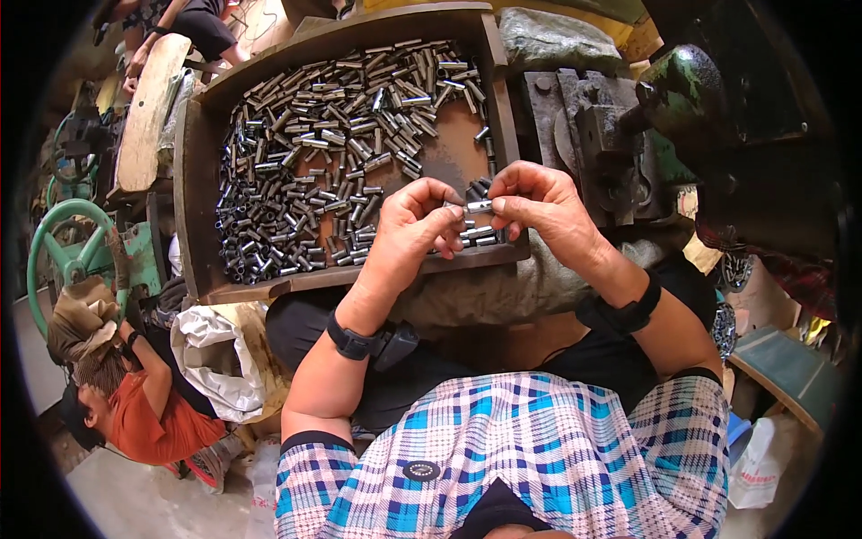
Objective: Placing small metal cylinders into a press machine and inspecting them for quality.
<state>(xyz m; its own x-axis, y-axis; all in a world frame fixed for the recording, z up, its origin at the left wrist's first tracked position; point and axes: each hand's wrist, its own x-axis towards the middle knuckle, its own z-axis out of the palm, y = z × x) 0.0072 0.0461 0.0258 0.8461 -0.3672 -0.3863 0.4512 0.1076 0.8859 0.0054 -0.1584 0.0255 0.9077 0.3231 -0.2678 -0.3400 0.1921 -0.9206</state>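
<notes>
From far away, I see tubes [314,142] in a tray [199,198], a machine [620,130] to its right, and a wheel [74,266] off to its left.

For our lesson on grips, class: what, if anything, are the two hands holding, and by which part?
A small shiny metal cylinder, held at its ends: the left hand fingers its left end, the right hand its right.

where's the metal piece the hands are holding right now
In the head view, just right of centre, the metal piece is held between the left hand and right hand, over the near right corner of the brown tray.
</notes>
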